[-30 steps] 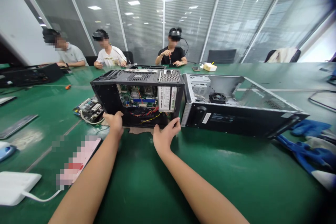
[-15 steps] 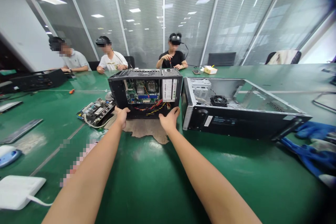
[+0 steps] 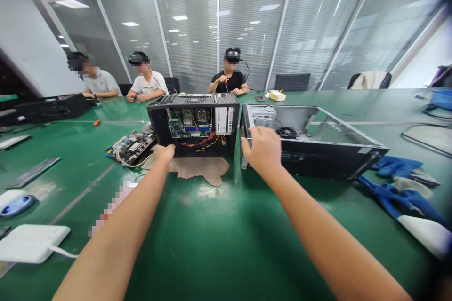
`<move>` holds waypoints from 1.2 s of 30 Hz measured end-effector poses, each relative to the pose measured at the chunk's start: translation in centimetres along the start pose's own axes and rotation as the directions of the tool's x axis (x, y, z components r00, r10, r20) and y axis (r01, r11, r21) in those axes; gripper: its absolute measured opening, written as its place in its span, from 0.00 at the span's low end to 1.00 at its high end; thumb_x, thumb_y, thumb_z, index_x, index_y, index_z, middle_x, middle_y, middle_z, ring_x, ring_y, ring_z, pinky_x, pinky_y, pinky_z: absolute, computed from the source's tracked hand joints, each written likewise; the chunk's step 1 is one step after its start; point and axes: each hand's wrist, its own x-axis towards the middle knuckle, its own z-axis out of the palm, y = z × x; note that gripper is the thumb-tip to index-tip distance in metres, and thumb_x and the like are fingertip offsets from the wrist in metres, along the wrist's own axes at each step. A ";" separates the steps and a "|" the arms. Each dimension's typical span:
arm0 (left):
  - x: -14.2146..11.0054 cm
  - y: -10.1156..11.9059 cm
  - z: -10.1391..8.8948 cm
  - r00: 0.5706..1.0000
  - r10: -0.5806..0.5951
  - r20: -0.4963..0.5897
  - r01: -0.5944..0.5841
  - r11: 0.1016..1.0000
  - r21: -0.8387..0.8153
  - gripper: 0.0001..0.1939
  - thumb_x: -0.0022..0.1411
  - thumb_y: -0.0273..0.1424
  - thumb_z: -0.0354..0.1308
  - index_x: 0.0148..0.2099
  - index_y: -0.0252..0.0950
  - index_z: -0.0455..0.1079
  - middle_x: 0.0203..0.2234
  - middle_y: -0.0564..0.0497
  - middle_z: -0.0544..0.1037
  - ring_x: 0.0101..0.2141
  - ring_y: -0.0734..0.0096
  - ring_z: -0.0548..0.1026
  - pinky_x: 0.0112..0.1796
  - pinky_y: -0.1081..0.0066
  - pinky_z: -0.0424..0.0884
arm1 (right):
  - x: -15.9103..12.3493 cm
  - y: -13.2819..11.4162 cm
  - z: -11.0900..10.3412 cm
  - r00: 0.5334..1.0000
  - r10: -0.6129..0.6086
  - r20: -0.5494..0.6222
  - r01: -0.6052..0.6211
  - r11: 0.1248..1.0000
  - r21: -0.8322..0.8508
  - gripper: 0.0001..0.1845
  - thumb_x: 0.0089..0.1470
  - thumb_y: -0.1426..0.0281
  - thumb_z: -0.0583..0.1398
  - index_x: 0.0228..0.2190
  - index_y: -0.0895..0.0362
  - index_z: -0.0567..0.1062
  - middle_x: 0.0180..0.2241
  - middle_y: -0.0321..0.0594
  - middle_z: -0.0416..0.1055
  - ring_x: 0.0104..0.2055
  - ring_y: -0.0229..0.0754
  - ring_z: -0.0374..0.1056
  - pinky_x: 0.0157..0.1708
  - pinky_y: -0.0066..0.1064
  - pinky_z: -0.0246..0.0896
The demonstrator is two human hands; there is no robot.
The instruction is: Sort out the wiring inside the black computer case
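Note:
A small black computer case [image 3: 192, 123] stands upright on the green table [image 3: 219, 244], its open side facing me and showing a motherboard and red and yellow wires. My left hand [image 3: 164, 153] rests against its lower front left edge, fingers curled on it. My right hand [image 3: 262, 149] hovers in front of the left end of a larger open black case [image 3: 310, 143] lying to the right; its fingers are loosely spread and hold nothing. A brown patch [image 3: 199, 168] lies on the table under the small case.
A loose circuit board with a white cable [image 3: 131, 146] lies left of the small case. Blue gloves [image 3: 400, 188] sit at the right, a white pad [image 3: 31, 243] and a mouse [image 3: 16, 203] at the left. Three people with headsets sit at the far side.
The small case has been pushed away from me and stood upright. My right hand has left its lower right edge and moved right, to the larger case.

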 end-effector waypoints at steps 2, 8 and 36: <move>-1.8 1.4 1.2 0.989 -0.107 -0.102 0.107 0.994 0.001 0.26 0.54 0.29 0.58 0.54 0.31 0.54 0.52 0.29 0.65 0.57 0.38 0.65 0.55 0.43 0.60 | 0.1 2.4 -1.2 0.998 0.058 0.024 -0.050 0.969 -0.244 0.24 0.61 0.57 0.54 0.47 0.65 0.73 0.48 0.60 0.71 0.55 0.61 0.60 0.57 0.55 0.44; -8.4 5.2 4.4 0.996 -0.051 -0.075 0.048 0.998 -0.040 0.28 0.53 0.28 0.61 0.57 0.34 0.59 0.52 0.38 0.68 0.55 0.53 0.69 0.57 0.57 0.65 | -0.5 8.0 -1.3 0.965 0.049 0.257 0.067 0.903 -0.424 0.26 0.63 0.54 0.52 0.48 0.61 0.73 0.45 0.55 0.72 0.49 0.55 0.64 0.52 0.47 0.49; -20.5 17.6 3.5 0.278 0.741 0.612 -0.929 0.369 -0.024 0.21 0.74 0.37 0.39 0.44 0.35 0.73 0.42 0.43 0.80 0.53 0.55 0.72 0.59 0.47 0.58 | -7.9 -0.4 -7.5 0.968 -0.006 0.250 0.104 0.919 -0.379 0.15 0.64 0.66 0.52 0.36 0.60 0.76 0.34 0.52 0.74 0.39 0.54 0.66 0.38 0.40 0.52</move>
